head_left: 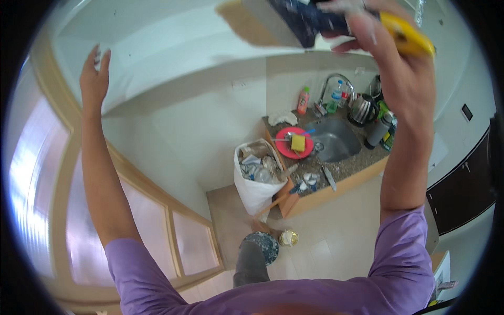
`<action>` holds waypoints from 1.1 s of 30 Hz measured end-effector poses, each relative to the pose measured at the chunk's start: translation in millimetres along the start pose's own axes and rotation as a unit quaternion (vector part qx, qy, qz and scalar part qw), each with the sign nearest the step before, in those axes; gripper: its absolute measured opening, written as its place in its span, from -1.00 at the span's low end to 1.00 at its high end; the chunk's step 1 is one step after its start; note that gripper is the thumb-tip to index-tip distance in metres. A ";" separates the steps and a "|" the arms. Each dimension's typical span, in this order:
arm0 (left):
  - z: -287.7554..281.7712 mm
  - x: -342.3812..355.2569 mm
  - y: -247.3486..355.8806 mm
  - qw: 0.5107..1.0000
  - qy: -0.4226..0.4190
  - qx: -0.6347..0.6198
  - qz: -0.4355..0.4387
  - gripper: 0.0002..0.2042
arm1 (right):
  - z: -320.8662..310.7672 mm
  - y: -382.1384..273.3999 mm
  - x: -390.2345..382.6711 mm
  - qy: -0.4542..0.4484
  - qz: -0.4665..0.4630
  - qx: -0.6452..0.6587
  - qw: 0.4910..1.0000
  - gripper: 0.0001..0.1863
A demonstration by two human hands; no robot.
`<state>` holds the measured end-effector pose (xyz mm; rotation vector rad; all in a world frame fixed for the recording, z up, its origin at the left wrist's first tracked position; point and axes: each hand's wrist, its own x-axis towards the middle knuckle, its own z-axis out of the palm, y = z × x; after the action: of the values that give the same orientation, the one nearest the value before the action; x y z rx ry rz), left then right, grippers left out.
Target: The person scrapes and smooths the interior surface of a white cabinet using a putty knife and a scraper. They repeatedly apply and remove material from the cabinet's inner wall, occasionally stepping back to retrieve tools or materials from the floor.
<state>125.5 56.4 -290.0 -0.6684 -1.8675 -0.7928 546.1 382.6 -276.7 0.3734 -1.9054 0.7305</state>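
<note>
My right hand [386,44] is raised at the upper right, its fingers wrapped round the dark and yellow handle of a putty knife [302,23]. The knife's wide blade points left, tan toward its tip and grey by the handle, blurred by motion. White smears mark my fingers. My left hand [95,73] is lifted at the upper left, near the white overhead surface [157,37]. Its fingers are apart, with white stuff on them and nothing visible in the grasp. Whether it touches that surface, I cannot tell.
Below is a counter with a sink [336,139], a pink plate [286,149] bearing a yellow sponge, bottles and a kettle [362,109]. A full white sack [249,186] stands beside it. A small tin [289,238] is on the floor by my foot. Framed glass panels [142,205] line the left.
</note>
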 end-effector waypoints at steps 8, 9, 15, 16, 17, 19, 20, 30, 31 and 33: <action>94.0 -26.8 -57.7 0.970 -0.178 0.107 -0.123 -0.37 | 120.0 178.9 214.1 -0.109 0.164 -0.151 0.969 -0.79; 88.1 -23.1 -51.0 0.975 -0.164 0.098 -0.112 -0.37 | 127.8 216.9 224.2 -0.118 0.150 -0.238 0.952 -0.71; 99.6 -11.7 -50.7 0.970 -0.194 0.068 -0.127 -0.36 | 176.0 395.8 201.2 -0.152 0.132 -0.378 0.904 -0.61; 94.0 -16.7 -55.1 0.968 -0.198 0.079 -0.132 -0.36 | 191.8 378.4 210.5 -0.170 0.197 -0.296 0.919 -0.62; 89.0 -20.3 -57.4 0.966 -0.202 0.088 -0.136 -0.37 | 197.4 361.6 228.9 -0.187 0.261 -0.214 0.923 -0.62; 84.6 -21.8 -60.1 0.965 -0.199 0.103 -0.134 -0.37 | 199.6 333.9 260.0 -0.205 0.297 -0.198 0.911 -0.64; 82.2 -22.7 -60.9 0.965 -0.196 0.114 -0.130 -0.38 | 198.0 329.2 270.0 -0.210 0.271 -0.261 0.902 -0.64; 102.9 -9.6 -57.1 0.970 -0.206 0.093 -0.086 -0.43 | 389.6 318.6 251.1 -0.239 0.094 -0.131 0.958 -0.69; 99.9 -10.8 -62.1 0.969 -0.204 0.102 -0.090 -0.44 | 407.0 274.9 256.3 -0.247 0.085 -0.073 0.963 -0.67; 95.8 -17.0 -73.5 0.968 -0.202 0.115 -0.098 -0.46 | 395.7 240.5 268.8 -0.247 0.109 -0.013 0.963 -0.64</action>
<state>24.5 80.7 -353.9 -0.5294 -2.3830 -0.5756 15.0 332.2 -230.9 0.3550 -2.4540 0.8073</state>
